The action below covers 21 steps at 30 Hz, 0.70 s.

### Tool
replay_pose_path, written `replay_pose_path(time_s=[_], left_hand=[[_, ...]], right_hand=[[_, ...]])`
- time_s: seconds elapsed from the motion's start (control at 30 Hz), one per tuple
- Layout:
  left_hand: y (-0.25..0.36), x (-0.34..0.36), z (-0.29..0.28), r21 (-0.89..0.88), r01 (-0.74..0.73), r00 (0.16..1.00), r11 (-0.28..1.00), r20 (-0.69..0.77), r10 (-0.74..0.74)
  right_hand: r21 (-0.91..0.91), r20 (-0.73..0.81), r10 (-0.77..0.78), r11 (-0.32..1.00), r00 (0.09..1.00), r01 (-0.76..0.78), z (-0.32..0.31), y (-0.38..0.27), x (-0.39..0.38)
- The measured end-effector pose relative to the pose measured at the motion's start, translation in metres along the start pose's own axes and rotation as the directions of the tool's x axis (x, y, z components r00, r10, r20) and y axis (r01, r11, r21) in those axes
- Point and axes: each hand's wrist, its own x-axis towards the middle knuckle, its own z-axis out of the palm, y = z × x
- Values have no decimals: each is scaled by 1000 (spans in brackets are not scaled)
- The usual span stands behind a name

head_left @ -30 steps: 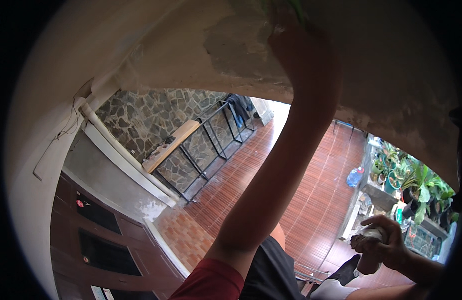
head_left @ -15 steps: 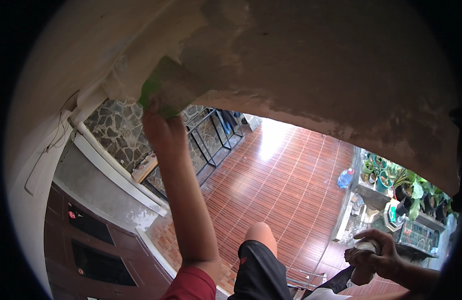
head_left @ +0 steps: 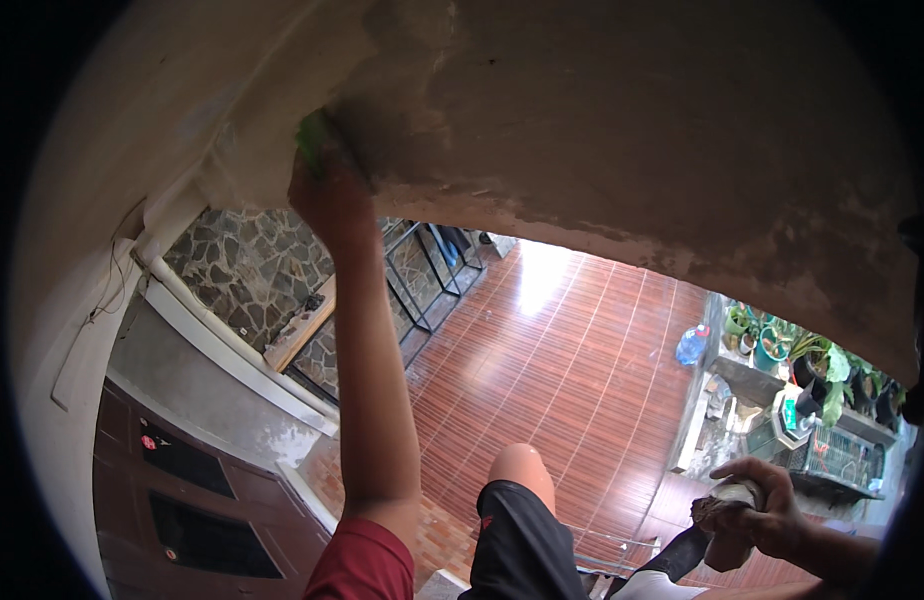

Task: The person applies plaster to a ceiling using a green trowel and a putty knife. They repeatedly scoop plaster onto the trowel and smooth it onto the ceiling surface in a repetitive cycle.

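Observation:
My left hand [head_left: 332,205] is raised to the overhead plastered surface [head_left: 602,130], closed round a flat green scraper [head_left: 312,138]. The scraper lies against or very near the surface; motion blurs it, and my fingers cover part of it. Around it the plaster has darker patches, with paler, uneven strips along the lower edge. At the lower right, my right hand [head_left: 777,515] is curled round a lump, pale on top and rough brown at one end [head_left: 719,508]. Its exact kind does not show.
Below lies a reddish tiled floor [head_left: 542,380]. Black metal frames [head_left: 412,275] lean by a stone-faced wall [head_left: 252,260]. A brown door [head_left: 192,490] is at lower left. Potted plants [head_left: 772,345], a blue bottle [head_left: 692,345] and a wire cage [head_left: 837,460] stand at right.
My left hand has moved slightly up, and the green scraper has turned from broad face to nearly edge-on. My right hand with the lump has barely moved.

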Motion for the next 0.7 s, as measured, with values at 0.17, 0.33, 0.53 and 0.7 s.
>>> replay_pose_path(time_s=[0.17,0.33,0.53,0.7], left_hand=[[38,-22,32,314,-372,924,874,39,379],[81,-43,66,180,-327,944,928,19,329],[138,-61,65,-88,15,999,996,49,-11],[113,-30,11,-1,-176,981,984,-87,175]], right_hand=[[-64,-8,-15,998,1000,14,0,0,4],[-103,45,-12,995,999,17,-3,-6,7],[-188,110,-56,979,992,76,13,-10,10],[-161,107,-73,983,992,90,25,-13,5]])
